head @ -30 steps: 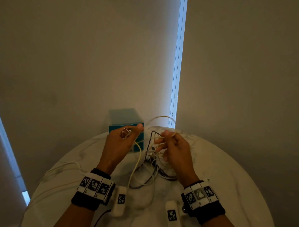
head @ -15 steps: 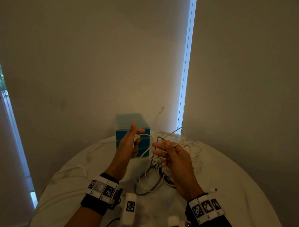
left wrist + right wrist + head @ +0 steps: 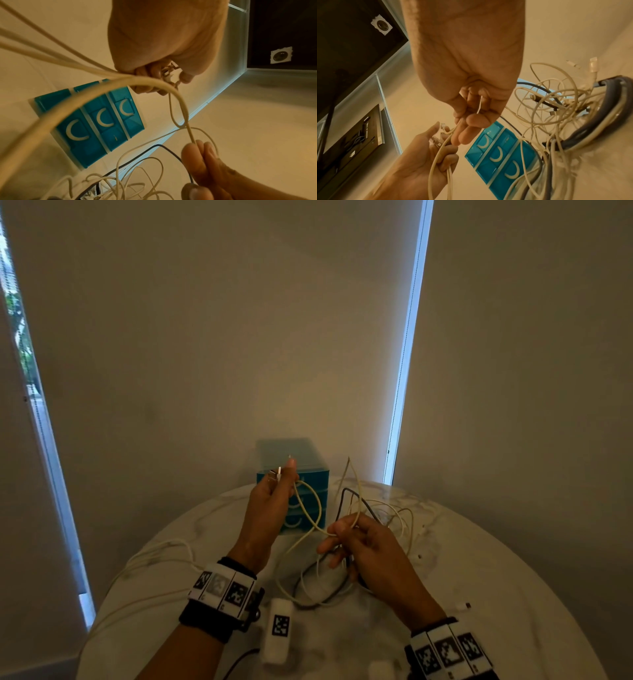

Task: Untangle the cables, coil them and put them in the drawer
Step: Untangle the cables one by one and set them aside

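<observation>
Hands come first, both raised over the round marble surface (image 3: 513, 542). At 5 o'clock the right hand (image 3: 370, 546) pinches a cream cable (image 3: 310, 501). At 10 o'clock from it, the left hand (image 3: 270, 501) curls round the same cable's plug ends. Under the right hand lies a pile of tangled cables (image 3: 329, 587), white and black, touching the surface. Farther back, at 12 o'clock, stands a blue drawer box (image 3: 308, 474), its drawers pushed in.

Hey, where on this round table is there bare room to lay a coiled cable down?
Bare marble shows on the table's right side, between the right hand and the rim, bar two small plugs. It is crowded mid-table, where the cable tangle lies before the blue drawer unit, and white cables trail along the left side.
</observation>
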### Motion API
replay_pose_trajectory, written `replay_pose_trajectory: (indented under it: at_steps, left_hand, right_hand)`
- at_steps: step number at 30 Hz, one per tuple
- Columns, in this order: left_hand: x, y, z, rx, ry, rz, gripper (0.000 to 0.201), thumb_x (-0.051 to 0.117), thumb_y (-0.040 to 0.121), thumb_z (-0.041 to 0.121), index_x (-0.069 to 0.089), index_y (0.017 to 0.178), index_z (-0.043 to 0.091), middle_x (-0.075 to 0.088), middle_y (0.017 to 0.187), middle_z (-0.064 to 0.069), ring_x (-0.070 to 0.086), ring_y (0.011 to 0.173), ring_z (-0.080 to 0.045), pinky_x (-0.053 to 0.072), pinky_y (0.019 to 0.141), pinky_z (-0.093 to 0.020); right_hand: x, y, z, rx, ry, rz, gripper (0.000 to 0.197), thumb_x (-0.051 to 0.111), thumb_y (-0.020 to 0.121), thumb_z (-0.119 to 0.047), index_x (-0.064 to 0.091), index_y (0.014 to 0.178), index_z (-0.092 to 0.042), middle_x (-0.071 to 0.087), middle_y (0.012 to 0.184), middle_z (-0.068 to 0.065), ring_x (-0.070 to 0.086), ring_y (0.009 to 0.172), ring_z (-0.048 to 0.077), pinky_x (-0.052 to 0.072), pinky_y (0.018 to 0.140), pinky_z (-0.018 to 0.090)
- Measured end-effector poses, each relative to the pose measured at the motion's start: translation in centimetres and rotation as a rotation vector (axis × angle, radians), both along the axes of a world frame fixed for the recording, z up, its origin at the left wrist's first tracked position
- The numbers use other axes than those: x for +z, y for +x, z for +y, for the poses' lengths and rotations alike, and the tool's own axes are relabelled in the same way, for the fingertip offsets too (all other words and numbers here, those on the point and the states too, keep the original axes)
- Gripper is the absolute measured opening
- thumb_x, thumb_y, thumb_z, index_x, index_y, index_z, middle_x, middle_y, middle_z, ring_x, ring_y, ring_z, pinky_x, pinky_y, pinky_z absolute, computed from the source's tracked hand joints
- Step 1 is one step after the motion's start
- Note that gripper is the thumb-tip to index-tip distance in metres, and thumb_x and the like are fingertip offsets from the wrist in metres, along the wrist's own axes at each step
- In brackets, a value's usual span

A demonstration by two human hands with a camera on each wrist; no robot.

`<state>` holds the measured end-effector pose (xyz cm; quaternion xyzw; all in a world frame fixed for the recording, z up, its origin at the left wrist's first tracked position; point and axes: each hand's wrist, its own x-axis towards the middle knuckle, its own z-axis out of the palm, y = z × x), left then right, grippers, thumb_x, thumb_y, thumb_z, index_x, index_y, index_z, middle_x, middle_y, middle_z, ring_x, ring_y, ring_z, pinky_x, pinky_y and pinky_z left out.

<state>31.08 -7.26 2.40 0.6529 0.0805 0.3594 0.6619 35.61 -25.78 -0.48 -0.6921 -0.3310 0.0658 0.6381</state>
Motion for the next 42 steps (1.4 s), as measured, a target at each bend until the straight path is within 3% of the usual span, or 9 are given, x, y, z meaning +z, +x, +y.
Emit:
replay_pose_trajectory:
  at_steps: [5, 14, 17, 20, 26, 30, 33, 38, 42]
  left_hand:
    - [0.4, -0.1, -0.9, -0.123, -0.019, -0.062, 0.033, 0.057, 0.105, 0.050, 0.066, 0.095, 0.020, 0.054, 0.065, 0.014, 0.046, 0.053, 0.000, 0.037, 0.051, -0.015]
    - [1.2, -0.1, 1.0, -0.309, -0.184, -0.238, 0.035, 0.043, 0.113, 0.040, 0.062, 0.087, 0.027, 0.056, 0.081, 0.003, 0.027, 0.051, -0.007, 0.018, 0.045, -0.025]
    - [0.9, 0.0, 0.9, -0.321, -0.163, -0.215, 0.036, 0.046, 0.112, 0.044, 0.066, 0.086, 0.028, 0.057, 0.081, 0.004, 0.035, 0.055, -0.009, 0.026, 0.048, -0.026]
    - [0.8, 0.1, 1.1, -0.286, -0.132, -0.178, 0.034, 0.052, 0.107, 0.052, 0.069, 0.084, 0.032, 0.058, 0.083, 0.002, 0.044, 0.064, -0.013, 0.038, 0.055, -0.028]
    - [1.0, -0.1, 3.5, -0.080, -0.191, -0.209, 0.031, 0.045, 0.112, 0.047, 0.058, 0.098, 0.022, 0.061, 0.080, -0.001, 0.032, 0.047, -0.007, 0.027, 0.040, -0.019]
    - [0.7, -0.6, 5.0, 0.230, -0.188, -0.198, 0.034, 0.041, 0.113, 0.050, 0.054, 0.095, 0.024, 0.059, 0.082, 0.001, 0.039, 0.051, -0.008, 0.032, 0.045, -0.023]
    - [0.7, -1.2, 6.9, 0.419, -0.353, -0.297, 0.030, 0.043, 0.112, 0.052, 0.053, 0.097, 0.027, 0.062, 0.085, 0.002, 0.040, 0.055, -0.010, 0.035, 0.045, -0.023]
    - [1.9, -3.3, 9.3, 0.725, -0.432, -0.526, 0.027, 0.045, 0.107, 0.057, 0.058, 0.091, 0.039, 0.058, 0.082, 0.001, 0.051, 0.074, -0.020, 0.044, 0.071, -0.039]
    - [5.2, -5.8, 8.0, 0.835, -0.274, -0.803, 0.030, 0.041, 0.113, 0.044, 0.055, 0.105, 0.018, 0.058, 0.099, 0.005, 0.055, 0.088, -0.012, 0.047, 0.081, -0.033]
  right_hand:
    - [1.0, -1.7, 0.1, -0.008, -0.124, 0.118, 0.039, 0.068, 0.097, -0.057, 0.072, 0.109, -0.020, 0.070, 0.071, 0.003, 0.053, 0.046, 0.009, 0.042, 0.044, 0.022]
    - [2.4, -2.9, 0.1, 0.197, 0.093, 0.242, 0.025, 0.063, 0.105, -0.022, 0.073, 0.123, -0.008, 0.079, 0.094, 0.015, 0.062, 0.052, 0.018, 0.044, 0.043, 0.021]
    - [2.7, -3.9, 1.1, 0.298, 0.085, 0.254, 0.034, 0.065, 0.103, -0.027, 0.067, 0.134, -0.013, 0.080, 0.100, 0.015, 0.064, 0.053, 0.019, 0.048, 0.045, 0.023]
    - [2.9, -4.5, 1.6, 0.258, 0.016, 0.203, 0.030, 0.066, 0.103, -0.030, 0.071, 0.123, -0.009, 0.080, 0.094, 0.013, 0.064, 0.053, 0.017, 0.048, 0.047, 0.023]
    - [5.1, -3.7, -1.0, 0.299, -0.094, 0.088, 0.022, 0.066, 0.104, -0.019, 0.071, 0.104, 0.002, 0.073, 0.074, 0.019, 0.065, 0.052, 0.024, 0.049, 0.045, 0.026]
    - [8.2, -1.8, -3.8, 0.151, 0.044, 0.085, 0.018, 0.059, 0.101, -0.010, 0.068, 0.096, 0.004, 0.061, 0.064, 0.022, 0.053, 0.044, 0.026, 0.040, 0.041, 0.028]
    - [10.2, 0.5, -6.0, -0.097, 0.321, 0.170, 0.017, 0.055, 0.102, -0.015, 0.065, 0.091, -0.007, 0.053, 0.058, 0.006, 0.045, 0.044, 0.017, 0.034, 0.038, 0.024]
    - [11.1, 5.3, -7.8, -0.564, 0.989, 0.283, 0.018, 0.041, 0.100, -0.004, 0.054, 0.109, -0.012, 0.058, 0.070, -0.001, 0.053, 0.049, 0.012, 0.040, 0.047, 0.023]
    - [13.7, 7.9, -0.3, -0.431, 0.888, 0.237, 0.018, 0.039, 0.104, -0.003, 0.054, 0.115, -0.004, 0.064, 0.077, 0.005, 0.060, 0.051, 0.012, 0.041, 0.051, 0.025]
